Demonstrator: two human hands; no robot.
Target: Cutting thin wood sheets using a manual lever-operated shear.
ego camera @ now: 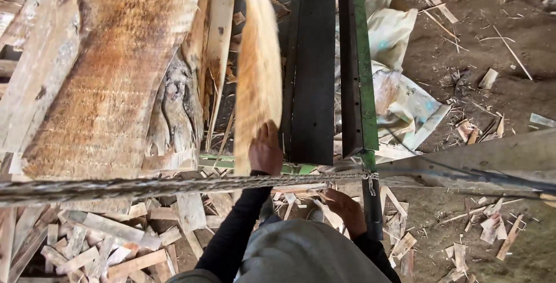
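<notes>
A pale, rough-sawn wood slab (256, 74) stands on its edge beside a dark metal rail (313, 63). My left hand (265, 150) presses against the slab's near end, fingers wrapped on it. My right hand (346, 209) hangs lower, next to the green metal frame post (370, 202), fingers curled, holding nothing that I can see. A wide brown plank (110, 74) lies flat to the left of the slab.
A twisted rope (145, 187) stretches across in front of me. Several wood offcuts (104, 242) litter the floor at lower left. Plastic sacks (399, 45) and scraps lie on the dirt to the right. A grey beam (480, 161) crosses at right.
</notes>
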